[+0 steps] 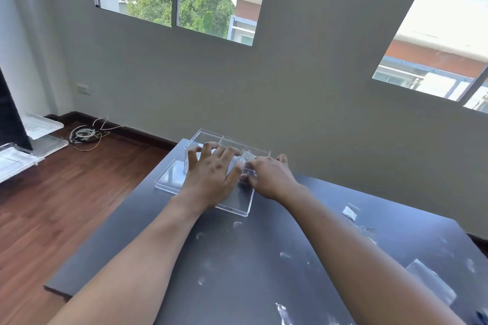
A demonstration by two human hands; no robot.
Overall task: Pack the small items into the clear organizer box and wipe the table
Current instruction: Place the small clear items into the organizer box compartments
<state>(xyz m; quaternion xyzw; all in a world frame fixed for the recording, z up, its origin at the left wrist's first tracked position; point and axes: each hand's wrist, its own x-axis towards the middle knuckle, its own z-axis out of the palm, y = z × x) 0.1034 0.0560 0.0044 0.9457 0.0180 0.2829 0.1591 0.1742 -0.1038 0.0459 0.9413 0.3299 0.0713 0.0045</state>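
Hands: two, both at the one clear organizer box, which stands at the far left end of the dark table. Left hand lies with fingers spread over the box's near side. Right hand has fingers curled at a clear divider; whether they grip it cannot be told. One clear tray lies under the box, long axis running left to right. Two small clear bags lie well apart on the right.

Two bare, sleeveless forearms
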